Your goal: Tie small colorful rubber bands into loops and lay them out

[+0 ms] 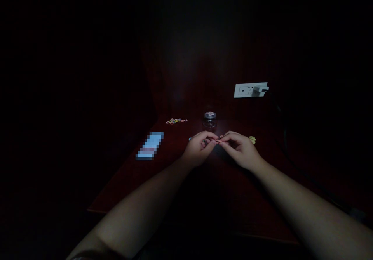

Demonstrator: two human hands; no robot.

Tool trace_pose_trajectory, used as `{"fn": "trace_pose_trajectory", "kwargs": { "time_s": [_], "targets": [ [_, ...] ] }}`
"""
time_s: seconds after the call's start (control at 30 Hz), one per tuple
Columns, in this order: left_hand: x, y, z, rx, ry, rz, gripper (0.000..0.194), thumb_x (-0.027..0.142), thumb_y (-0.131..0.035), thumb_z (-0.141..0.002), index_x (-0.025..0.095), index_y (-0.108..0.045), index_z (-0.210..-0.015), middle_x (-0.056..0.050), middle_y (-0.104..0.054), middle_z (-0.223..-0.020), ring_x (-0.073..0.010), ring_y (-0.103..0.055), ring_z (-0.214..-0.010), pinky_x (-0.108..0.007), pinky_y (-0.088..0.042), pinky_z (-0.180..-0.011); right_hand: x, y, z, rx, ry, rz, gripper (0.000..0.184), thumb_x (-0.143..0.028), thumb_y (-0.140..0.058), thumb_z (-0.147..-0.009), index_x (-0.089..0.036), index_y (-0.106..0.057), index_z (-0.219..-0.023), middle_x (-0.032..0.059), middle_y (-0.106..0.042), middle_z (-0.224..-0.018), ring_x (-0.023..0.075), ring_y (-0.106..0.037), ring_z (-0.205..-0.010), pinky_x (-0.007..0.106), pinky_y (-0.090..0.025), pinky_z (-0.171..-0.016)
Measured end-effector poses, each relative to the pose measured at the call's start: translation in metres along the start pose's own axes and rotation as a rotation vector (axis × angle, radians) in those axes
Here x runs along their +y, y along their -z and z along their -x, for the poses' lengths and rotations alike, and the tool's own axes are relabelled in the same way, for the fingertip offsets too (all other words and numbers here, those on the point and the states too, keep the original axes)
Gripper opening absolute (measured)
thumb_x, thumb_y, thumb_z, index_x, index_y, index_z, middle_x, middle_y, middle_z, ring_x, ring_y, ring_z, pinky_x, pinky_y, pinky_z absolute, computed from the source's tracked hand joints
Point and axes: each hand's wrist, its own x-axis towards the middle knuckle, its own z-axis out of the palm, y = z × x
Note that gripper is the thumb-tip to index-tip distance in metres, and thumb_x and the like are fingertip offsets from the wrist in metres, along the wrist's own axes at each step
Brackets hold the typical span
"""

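My left hand [200,146] and my right hand [239,148] meet fingertip to fingertip over a dark red table [163,182]. Both are pinched on something small between them, too dim to name. A row of small coloured rings [176,121] lies further back to the left. A few yellow-green rings [252,139] lie just right of my right hand. A small clear jar with a lid [210,119] stands behind my hands.
A bright blurred flat rectangle [149,146] lies on the table left of my hands. A white wall socket [250,90] with a plug and dark cable is at the back right. The surroundings are very dark.
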Motion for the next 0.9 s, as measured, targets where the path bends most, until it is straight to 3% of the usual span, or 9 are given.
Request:
{"fn": "trace_pose_trajectory", "kwargs": {
  "time_s": [0.33,0.53,0.9],
  "targets": [
    [0.0001,0.0006,-0.0016,0.043,-0.047,-0.094,0.017,0.026,-0.059,-0.082,0.015,-0.067,-0.092,-0.006,-0.068,-0.088,-0.0125,-0.059,-0.073,-0.022,-0.044,-0.061,-0.0005,0.0005,-0.0004,-0.007,-0.017,-0.004,0.016,-0.032,-0.059,-0.086,-0.019,-0.064,-0.079,0.0053,-0.063,-0.078,0.0181,-0.059,-0.073,0.03,-0.046,-0.063],
    [0.0003,0.0001,-0.0019,0.067,-0.07,-0.096,0.015,0.023,-0.06,-0.08,0.014,-0.067,-0.091,-0.006,-0.068,-0.086,-0.0118,-0.059,-0.072,-0.022,-0.043,-0.062,-0.0015,-0.0019,0.0005,-0.032,-0.051,-0.081,0.014,-0.032,-0.062,-0.083,-0.018,-0.063,-0.079,0.0025,-0.058,-0.07,0.0144,-0.052,-0.062,0.027,-0.043,-0.057],
    [-0.0002,-0.0006,-0.0025,0.066,-0.068,-0.091,0.018,0.027,-0.063,-0.079,0.014,-0.066,-0.091,-0.006,-0.067,-0.085,-0.0115,-0.058,-0.071,-0.022,-0.044,-0.062,0.0005,-0.0018,0.0011,-0.022,-0.044,-0.077,0.01,-0.027,-0.058,-0.084,-0.018,-0.062,-0.082,0.0036,-0.061,-0.074,0.0159,-0.056,-0.067,0.028,-0.045,-0.059]
  ]
}}
